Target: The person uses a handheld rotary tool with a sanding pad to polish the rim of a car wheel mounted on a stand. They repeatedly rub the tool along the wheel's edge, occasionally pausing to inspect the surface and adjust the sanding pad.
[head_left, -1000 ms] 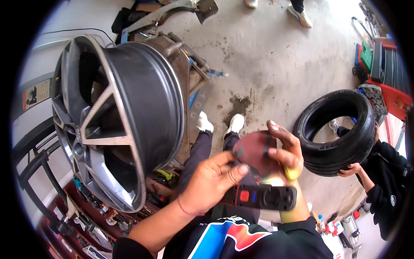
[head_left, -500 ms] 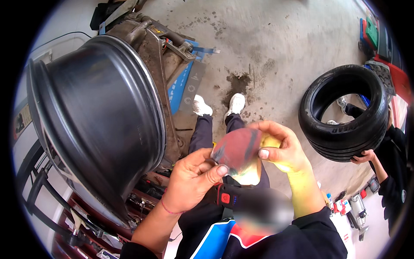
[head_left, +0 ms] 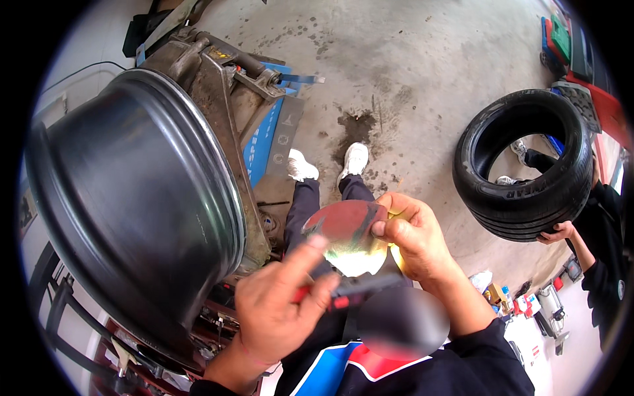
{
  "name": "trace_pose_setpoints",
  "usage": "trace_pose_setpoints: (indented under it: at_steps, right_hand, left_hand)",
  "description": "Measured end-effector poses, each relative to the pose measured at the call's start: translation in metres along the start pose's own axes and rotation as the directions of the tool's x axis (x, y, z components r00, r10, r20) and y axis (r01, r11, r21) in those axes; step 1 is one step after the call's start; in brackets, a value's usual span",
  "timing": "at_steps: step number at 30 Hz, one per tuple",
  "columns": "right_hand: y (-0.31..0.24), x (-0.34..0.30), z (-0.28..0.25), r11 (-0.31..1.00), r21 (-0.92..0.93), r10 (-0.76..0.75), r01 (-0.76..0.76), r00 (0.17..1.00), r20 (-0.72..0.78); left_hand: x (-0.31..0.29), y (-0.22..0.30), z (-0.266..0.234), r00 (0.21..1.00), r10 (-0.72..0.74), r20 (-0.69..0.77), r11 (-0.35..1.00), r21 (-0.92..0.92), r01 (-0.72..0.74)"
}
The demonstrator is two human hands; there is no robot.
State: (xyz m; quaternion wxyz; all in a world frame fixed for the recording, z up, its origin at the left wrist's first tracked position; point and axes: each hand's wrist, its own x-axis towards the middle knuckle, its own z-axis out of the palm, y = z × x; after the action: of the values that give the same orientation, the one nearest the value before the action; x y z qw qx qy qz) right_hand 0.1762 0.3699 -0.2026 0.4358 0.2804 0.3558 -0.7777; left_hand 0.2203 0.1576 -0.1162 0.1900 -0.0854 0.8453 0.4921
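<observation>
Disc (head_left: 347, 228) pinched in right hand (head_left: 419, 241), left hand (head_left: 277, 303) loosely open beside it.

Disc sits near view centre, off toward 5 o'clock, in front of the torso. Face dark red with dark streaks, bright yellow-green glare along its 6 o'clock edge. Right hand grips it at disc's 3 o'clock: thumb on the near face, fingers behind, yellow light on them. Left hand at disc's 7 to 8 o'clock, motion-blurred: index extended toward disc, thumb apart from it. Can't tell if the index tip touches.

Black device (head_left: 366, 286) with red patch at disc's 6 o'clock, blurred, just beside left thumb; contact unclear. Shirt (head_left: 317, 373) with blue and red print at view's 6.

Big dark rim (head_left: 139, 178) at view's 9, barrel side showing. Grimy metal machine (head_left: 214, 86) at 10 to 11, blue panel (head_left: 263, 142) beside it. White shoes (head_left: 355, 158) at disc's 12, on concrete floor (head_left: 422, 119).

Tyre (head_left: 522, 221) near view's 3, tilted, co-worker's hand (head_left: 560, 232) supporting it at tyre's 5.
</observation>
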Motion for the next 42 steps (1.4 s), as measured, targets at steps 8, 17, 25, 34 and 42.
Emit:
trace_pose_setpoints:
  at_steps: [8,17,25,34,42]
  right_hand:
    - [0.005,0.000,-0.003,0.992,0.125,-0.003,-0.010,0.994,0.109]
    - [0.014,0.000,-0.015,0.992,0.100,-0.094,0.073,0.968,0.234]
    - [0.013,0.003,-0.004,0.975,0.042,-0.223,0.219,0.967,0.123]
    - [0.014,0.003,-0.007,0.953,0.003,-0.300,0.302,0.947,0.115]
    - [0.010,-0.008,0.001,0.965,0.041,-0.259,0.261,0.965,-0.045]
  left_hand:
    - [0.023,0.016,0.019,0.984,-0.058,0.166,0.997,-0.033,0.065]
    - [0.025,0.026,0.027,0.998,-0.060,0.030,0.998,0.032,0.059]
    - [0.028,0.016,0.035,0.995,-0.082,-0.058,0.995,-0.061,0.078]
    - [0.033,0.025,0.037,0.941,-0.332,0.061,0.895,-0.294,0.334]
    - [0.044,0.027,0.044,0.870,-0.473,0.140,0.657,-0.602,0.454]
